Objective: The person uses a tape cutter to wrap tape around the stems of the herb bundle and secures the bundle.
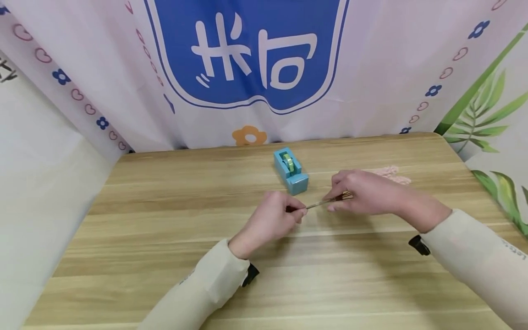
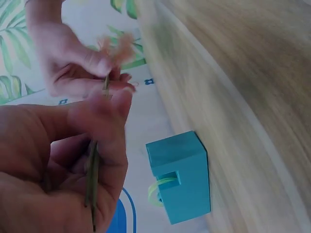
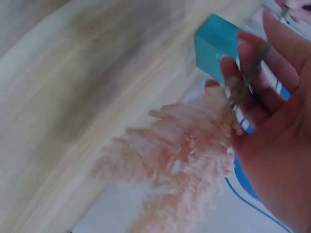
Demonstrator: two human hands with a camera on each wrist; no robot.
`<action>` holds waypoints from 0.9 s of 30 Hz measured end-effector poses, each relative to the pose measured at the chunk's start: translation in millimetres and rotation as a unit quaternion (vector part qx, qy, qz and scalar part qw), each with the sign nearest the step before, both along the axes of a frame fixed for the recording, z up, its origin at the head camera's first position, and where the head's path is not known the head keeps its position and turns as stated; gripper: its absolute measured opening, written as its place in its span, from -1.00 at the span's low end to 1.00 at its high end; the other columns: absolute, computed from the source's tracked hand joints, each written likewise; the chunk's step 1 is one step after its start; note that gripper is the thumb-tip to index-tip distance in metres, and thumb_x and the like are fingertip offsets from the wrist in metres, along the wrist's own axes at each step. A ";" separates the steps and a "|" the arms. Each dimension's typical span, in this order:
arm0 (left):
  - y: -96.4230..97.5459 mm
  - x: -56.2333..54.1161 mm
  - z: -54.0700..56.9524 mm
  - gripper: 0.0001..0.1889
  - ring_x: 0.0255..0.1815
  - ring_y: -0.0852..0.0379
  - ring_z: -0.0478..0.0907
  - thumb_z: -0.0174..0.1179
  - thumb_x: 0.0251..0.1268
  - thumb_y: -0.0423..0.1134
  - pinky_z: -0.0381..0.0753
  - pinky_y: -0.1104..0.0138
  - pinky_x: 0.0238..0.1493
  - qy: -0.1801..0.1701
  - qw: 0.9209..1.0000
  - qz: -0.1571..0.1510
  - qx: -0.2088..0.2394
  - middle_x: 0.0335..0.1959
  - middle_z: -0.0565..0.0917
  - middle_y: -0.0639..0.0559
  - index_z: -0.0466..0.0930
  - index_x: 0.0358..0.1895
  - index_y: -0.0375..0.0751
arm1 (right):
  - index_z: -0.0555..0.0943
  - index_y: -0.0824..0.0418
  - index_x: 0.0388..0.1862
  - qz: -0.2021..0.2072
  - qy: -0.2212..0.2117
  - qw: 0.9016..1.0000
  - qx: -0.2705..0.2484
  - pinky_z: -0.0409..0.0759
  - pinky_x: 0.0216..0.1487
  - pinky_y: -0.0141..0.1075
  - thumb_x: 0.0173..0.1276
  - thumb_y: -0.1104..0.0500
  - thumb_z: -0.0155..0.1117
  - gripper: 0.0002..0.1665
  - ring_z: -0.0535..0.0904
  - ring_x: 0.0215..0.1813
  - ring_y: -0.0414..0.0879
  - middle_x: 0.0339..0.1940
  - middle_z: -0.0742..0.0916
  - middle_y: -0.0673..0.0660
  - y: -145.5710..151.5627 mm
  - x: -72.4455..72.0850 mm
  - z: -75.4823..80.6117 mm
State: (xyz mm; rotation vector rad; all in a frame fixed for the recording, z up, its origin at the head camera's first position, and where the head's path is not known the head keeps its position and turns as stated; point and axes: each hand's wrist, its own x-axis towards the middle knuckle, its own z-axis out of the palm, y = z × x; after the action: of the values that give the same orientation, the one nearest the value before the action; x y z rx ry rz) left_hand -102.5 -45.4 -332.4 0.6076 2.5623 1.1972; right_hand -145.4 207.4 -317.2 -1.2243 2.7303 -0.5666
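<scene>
Between my hands runs a small bunch of thin stems (image 1: pixel 317 203) with fluffy pale pink plumes (image 3: pixel 184 141), like dried pampas grass. My left hand (image 1: pixel 274 217) pinches the lower stems between thumb and fingers, and the stem ends (image 2: pixel 92 174) show below its fingers in the left wrist view. My right hand (image 1: pixel 369 192) holds the stems close under the plumes, its fingers curled about them. In the head view, the right hand partly covers the plumes, whose tips show beyond it. Just behind the hands stands a blue tape dispenser (image 1: pixel 290 170) with a yellow-green roll.
The wooden table (image 1: pixel 144 238) spreads under both arms. A white curtain (image 1: pixel 383 68) with a blue printed sign hangs along its back edge. Printed leaves decorate the covering (image 1: pixel 486 110) at the right.
</scene>
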 end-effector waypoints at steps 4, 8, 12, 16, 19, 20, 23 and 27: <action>2.7 -1.7 -0.2 -0.79 -0.51 0.28 0.44 0.24 0.62 -0.31 0.44 0.47 -0.43 0.002 1.000 -0.002 -0.009 -0.39 0.78 -0.04 0.86 -0.10 -0.32 | 0.92 0.11 -0.25 0.018 0.053 0.998 -0.027 0.74 -0.13 -0.25 0.27 0.28 0.64 -0.90 0.69 -0.20 -0.19 -0.28 0.80 -0.06 -0.6 -3.8 -0.9; 6.2 -2.6 1.5 -0.77 -0.54 0.26 0.42 0.19 0.64 -0.34 0.38 0.48 -0.47 -0.009 1.000 -0.002 -0.016 -0.42 0.77 -0.11 0.84 -0.12 -0.37 | 0.89 0.12 -0.29 0.005 0.069 0.997 -0.024 0.82 -0.01 -0.08 0.24 0.29 0.66 -0.90 0.82 -0.05 0.00 -0.12 0.87 0.08 -3.4 -6.0 -2.6; 9.2 -2.4 2.5 -0.84 -0.52 0.29 0.56 0.28 0.53 -0.43 0.55 0.49 -0.44 0.001 1.000 0.029 0.002 -0.39 0.83 -0.15 0.87 -0.14 -0.38 | 0.88 0.06 -0.27 -0.018 0.021 1.000 -0.002 0.80 0.03 -0.05 0.26 0.27 0.64 -0.87 0.81 -0.06 -0.08 -0.17 0.88 -0.01 -4.5 -10.6 -0.4; 9.1 -5.8 3.4 -0.83 -0.52 0.30 0.56 0.29 0.55 -0.36 0.55 0.47 -0.42 -0.019 0.999 0.031 -0.010 -0.34 0.83 -0.11 0.87 -0.10 -0.33 | 0.90 0.03 -0.33 -0.012 0.070 0.997 0.002 0.77 -0.11 -0.16 0.20 0.30 0.67 -0.84 0.71 -0.21 -0.24 -0.33 0.82 -0.12 -3.7 -13.4 0.2; 8.0 -10.5 3.8 -0.79 -0.49 0.28 0.51 0.23 0.63 -0.29 0.47 0.46 -0.40 -0.040 0.998 0.000 -0.038 -0.31 0.84 -0.10 0.86 -0.07 -0.29 | 0.90 0.02 -0.40 -0.015 0.103 0.995 -0.007 0.74 -0.17 -0.21 0.14 0.32 0.70 -0.81 0.64 -0.26 -0.27 -0.38 0.77 -0.13 -4.1 -13.4 -1.8; 7.9 -11.7 3.5 -0.77 -0.48 0.27 0.51 0.21 0.64 -0.28 0.46 0.45 -0.41 -0.053 0.998 -0.003 -0.042 -0.31 0.83 -0.11 0.85 -0.07 -0.30 | 0.89 0.02 -0.42 -0.017 0.098 0.995 -0.011 0.74 -0.16 -0.21 0.13 0.32 0.71 -0.80 0.63 -0.25 -0.27 -0.38 0.76 -0.14 -4.3 -13.6 -2.6; 7.4 -12.3 2.3 -0.80 -0.49 0.23 0.62 0.22 0.61 -0.37 0.53 0.46 -0.41 -0.071 0.997 0.010 -0.027 -0.39 0.81 -0.11 0.85 -0.10 -0.36 | 0.89 0.08 -0.31 -0.015 0.049 0.999 -0.016 0.77 -0.05 -0.14 0.13 0.28 0.72 -0.83 0.71 -0.16 -0.20 -0.29 0.81 -0.10 -5.1 -15.6 -3.2; 7.2 -10.1 2.0 -0.84 -0.48 0.06 0.76 0.27 0.53 -0.43 0.64 0.43 -0.42 -0.058 0.997 0.045 0.007 -0.49 0.76 -0.05 0.85 -0.10 -0.41 | 0.89 0.14 -0.14 0.001 -0.020 1.000 -0.009 0.80 0.04 -0.08 0.26 0.23 0.66 -0.81 0.81 -0.06 -0.11 -0.18 0.89 -0.02 -6.6 -19.9 0.4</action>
State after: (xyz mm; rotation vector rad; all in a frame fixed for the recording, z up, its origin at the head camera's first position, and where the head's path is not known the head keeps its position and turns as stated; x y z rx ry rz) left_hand -112.6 -38.1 -330.4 0.4153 2.5089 1.2431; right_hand -165.4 200.8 -316.8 -1.2056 2.6960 -0.6100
